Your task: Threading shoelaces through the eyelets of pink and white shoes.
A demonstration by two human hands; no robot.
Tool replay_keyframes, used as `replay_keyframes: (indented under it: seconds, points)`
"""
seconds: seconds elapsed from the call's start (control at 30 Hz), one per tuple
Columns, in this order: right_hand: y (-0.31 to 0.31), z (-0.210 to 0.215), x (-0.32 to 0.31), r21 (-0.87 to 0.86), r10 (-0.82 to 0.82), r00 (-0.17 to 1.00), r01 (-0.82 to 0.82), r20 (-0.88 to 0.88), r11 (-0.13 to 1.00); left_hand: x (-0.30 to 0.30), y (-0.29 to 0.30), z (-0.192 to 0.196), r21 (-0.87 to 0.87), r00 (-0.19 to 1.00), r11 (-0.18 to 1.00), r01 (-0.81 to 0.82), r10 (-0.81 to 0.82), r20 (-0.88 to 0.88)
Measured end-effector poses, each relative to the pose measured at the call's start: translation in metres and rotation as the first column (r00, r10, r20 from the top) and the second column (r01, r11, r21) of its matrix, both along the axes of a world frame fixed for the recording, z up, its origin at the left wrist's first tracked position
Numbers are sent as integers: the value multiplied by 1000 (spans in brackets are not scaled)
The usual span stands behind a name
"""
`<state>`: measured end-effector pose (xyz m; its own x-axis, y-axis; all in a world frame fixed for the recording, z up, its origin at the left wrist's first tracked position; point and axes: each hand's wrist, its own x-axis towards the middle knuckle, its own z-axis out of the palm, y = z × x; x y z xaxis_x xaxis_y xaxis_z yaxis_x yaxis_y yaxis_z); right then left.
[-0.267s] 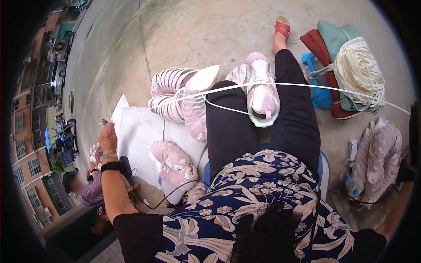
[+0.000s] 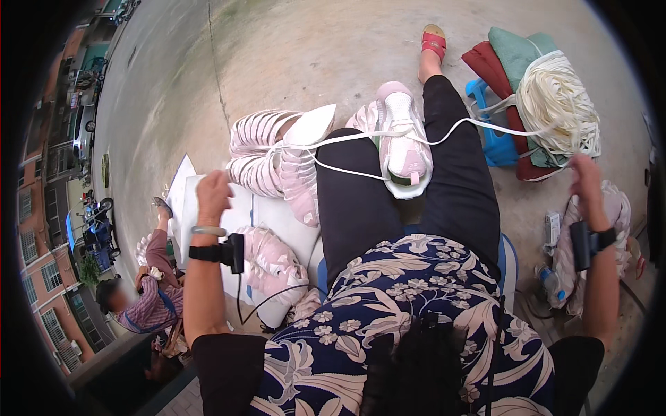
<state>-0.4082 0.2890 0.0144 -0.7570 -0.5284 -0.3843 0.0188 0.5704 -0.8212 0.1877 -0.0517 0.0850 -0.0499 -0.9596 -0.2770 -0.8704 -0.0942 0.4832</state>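
A pink and white sneaker (image 2: 404, 149) rests between my thighs, toe pointing away from me. White shoelace (image 2: 347, 136) crosses it and trails to both sides, its right part hanging in a slack curve. My left hand (image 2: 214, 194) is raised over the white sheet at the left, its fingers curled in; whether lace is in them cannot be made out. On the right, my right hand (image 2: 587, 184) is up beside a bundle of white laces (image 2: 558, 104), smeared by motion. Dark straps with small devices sit on both wrists.
Nested pink and white shoe uppers (image 2: 277, 159) lie left of my knee, with more uppers (image 2: 274, 263) closer in. A blue stool (image 2: 498, 139) stands under red and green cloth (image 2: 520, 59). Another stack of uppers (image 2: 610, 222) and a bottle (image 2: 550, 286) are at right. A person (image 2: 146, 298) sits far left.
Both hands have come inward from the sides, the right one from the picture's edge. The lace, stretched straight across the sneaker before, now sags on the right.
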Motion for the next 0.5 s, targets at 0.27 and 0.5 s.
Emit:
replay_keyframes:
  seconds: [0.27, 0.5]
  points:
    - [-112, -27, 189, -229, 305, 752, -207, 585, 951, -188, 79, -66, 615, 853, 708, 347, 35, -521]
    - [-157, -62, 195, -148, 473, 880, -463, 38, 874, -240, 70, -95, 564, 902, 738, 371, -140, -409]
